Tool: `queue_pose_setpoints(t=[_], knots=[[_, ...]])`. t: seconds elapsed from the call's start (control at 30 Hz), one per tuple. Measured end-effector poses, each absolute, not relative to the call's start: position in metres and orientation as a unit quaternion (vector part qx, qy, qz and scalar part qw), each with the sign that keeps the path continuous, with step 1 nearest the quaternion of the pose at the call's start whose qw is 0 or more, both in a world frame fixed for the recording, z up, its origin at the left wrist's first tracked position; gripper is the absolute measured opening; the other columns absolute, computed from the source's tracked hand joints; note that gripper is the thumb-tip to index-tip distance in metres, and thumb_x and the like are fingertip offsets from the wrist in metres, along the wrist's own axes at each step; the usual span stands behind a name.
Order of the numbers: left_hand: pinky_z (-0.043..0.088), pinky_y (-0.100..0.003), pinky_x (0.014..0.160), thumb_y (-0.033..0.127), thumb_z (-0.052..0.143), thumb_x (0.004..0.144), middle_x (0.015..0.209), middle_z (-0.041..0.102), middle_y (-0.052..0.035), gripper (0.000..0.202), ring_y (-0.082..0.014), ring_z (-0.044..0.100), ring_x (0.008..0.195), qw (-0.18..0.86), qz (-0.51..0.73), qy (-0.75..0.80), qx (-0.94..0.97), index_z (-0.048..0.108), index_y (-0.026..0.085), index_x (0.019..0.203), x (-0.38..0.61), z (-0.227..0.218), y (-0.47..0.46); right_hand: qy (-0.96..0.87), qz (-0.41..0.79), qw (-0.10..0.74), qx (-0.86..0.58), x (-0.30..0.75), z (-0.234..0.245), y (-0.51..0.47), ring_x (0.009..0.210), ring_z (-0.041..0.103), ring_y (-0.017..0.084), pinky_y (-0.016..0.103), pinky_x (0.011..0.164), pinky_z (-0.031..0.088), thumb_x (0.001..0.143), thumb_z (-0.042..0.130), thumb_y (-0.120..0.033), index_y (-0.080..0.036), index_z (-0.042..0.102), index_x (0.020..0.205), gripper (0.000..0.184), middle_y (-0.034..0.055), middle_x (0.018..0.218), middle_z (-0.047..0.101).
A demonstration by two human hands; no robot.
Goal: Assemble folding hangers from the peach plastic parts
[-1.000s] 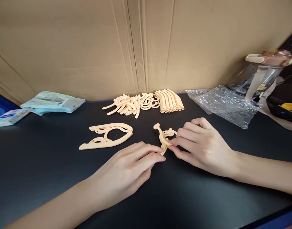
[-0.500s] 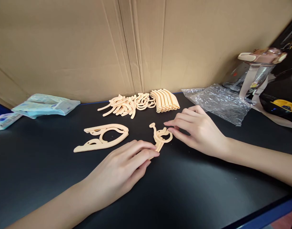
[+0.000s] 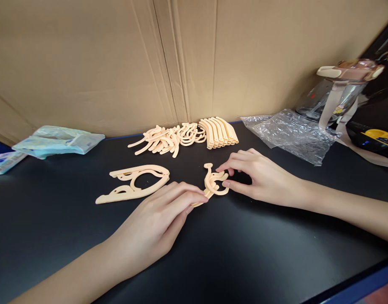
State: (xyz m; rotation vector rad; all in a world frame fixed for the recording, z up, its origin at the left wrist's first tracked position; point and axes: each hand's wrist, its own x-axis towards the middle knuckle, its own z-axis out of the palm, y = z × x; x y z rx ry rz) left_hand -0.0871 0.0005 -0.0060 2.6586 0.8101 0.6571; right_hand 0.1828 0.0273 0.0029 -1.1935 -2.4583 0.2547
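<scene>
Piece: small peach plastic hook-and-ring piece (image 3: 212, 185), smooth and curled, lying mid matte black tabletop (image 3: 244, 253).
Left hand (image 3: 156, 228): fingertips clamped on its near stem.
Right hand (image 3: 260, 177): thumb and forefinger pinching its right-hand ring.
Handling: probably best to keep the stem flat and grip lightly, since thin plastic flexes.
Left: flat peach plastic hanger (image 3: 133, 185).
Far: pile of peach plastic parts (image 3: 184, 135).

The hook piece (image 3: 212, 183) is plain pale peach. The hanger (image 3: 133, 185) left of it and the pile (image 3: 184, 135) behind it are the same peach. Under it the table (image 3: 260, 253) is matt black. The cardboard (image 3: 101, 63) behind is brown. The packets (image 3: 57, 139) far left are light blue. The bottle (image 3: 336, 93) far right is clear with a pink lid.
</scene>
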Motion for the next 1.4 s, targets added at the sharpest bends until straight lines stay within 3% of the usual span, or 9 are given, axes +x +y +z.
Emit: queue_pose_setpoints(t=[0.3,0.43,0.57,0.83,1.07,1.4], knots=[[0.048,-0.020,0.092,0.004,0.045,0.101,0.120,0.065,-0.0013,0.034,-0.0102,0.061,0.109,0.190,0.219,0.270,0.918,0.057,0.025,0.125,-0.088,-0.002,0.000,-0.884,0.090,0.179,-0.422,0.185,0.010,0.022,0.078,0.060,0.017,0.034,0.081,0.038,0.089,0.069,-0.033,-0.022,0.070,0.097,0.013,-0.0009,0.083,0.065],[0.048,-0.020,0.092,0.003,0.045,0.101,0.120,0.065,-0.0012,0.036,-0.0103,0.061,0.109,0.194,0.223,0.265,0.918,0.056,0.025,0.126,-0.088,-0.003,0.000,-0.884,0.090,0.187,-0.419,0.186,0.012,0.020,0.077,0.059,0.016,0.034,0.080,0.038,0.089,0.070,-0.041,-0.021,0.069,0.092,0.019,-0.0015,0.081,0.064],[0.047,-0.018,0.093,0.003,0.046,0.100,0.120,0.064,0.0003,0.035,-0.0083,0.061,0.108,0.184,0.224,0.265,0.920,0.055,0.026,0.126,-0.087,-0.003,-0.001,-0.876,0.085,0.217,-0.423,0.190,0.012,0.026,0.078,0.061,0.016,0.035,0.083,0.039,0.096,0.059,-0.049,-0.021,0.069,0.097,0.029,-0.0010,0.080,0.064],[0.044,-0.017,0.094,0.004,0.046,0.100,0.120,0.063,-0.0002,0.035,-0.0082,0.059,0.109,0.173,0.238,0.259,0.920,0.056,0.024,0.126,-0.088,-0.005,-0.002,-0.846,-0.043,0.254,-0.466,0.211,0.003,0.059,0.099,0.063,0.027,0.044,0.091,0.044,0.097,0.056,-0.039,-0.017,0.067,0.104,0.025,0.0089,0.104,0.069],[0.045,-0.019,0.092,0.004,0.046,0.100,0.120,0.063,-0.0017,0.035,-0.0100,0.059,0.108,0.174,0.243,0.260,0.918,0.056,0.023,0.127,-0.087,-0.004,-0.001,-0.817,-0.070,0.215,-0.531,0.227,-0.009,0.084,0.117,0.061,0.036,0.055,0.101,0.044,0.096,0.051,-0.042,-0.011,0.063,0.128,0.047,0.0166,0.126,0.067],[0.044,-0.019,0.091,0.004,0.046,0.099,0.118,0.064,-0.0015,0.034,-0.0102,0.059,0.106,0.173,0.247,0.255,0.919,0.056,0.023,0.125,-0.088,-0.004,-0.002,-0.823,-0.035,0.185,-0.536,0.232,-0.010,0.090,0.131,0.052,0.036,0.058,0.109,0.039,0.100,0.037,-0.057,-0.016,0.058,0.138,0.060,0.0143,0.140,0.060]])
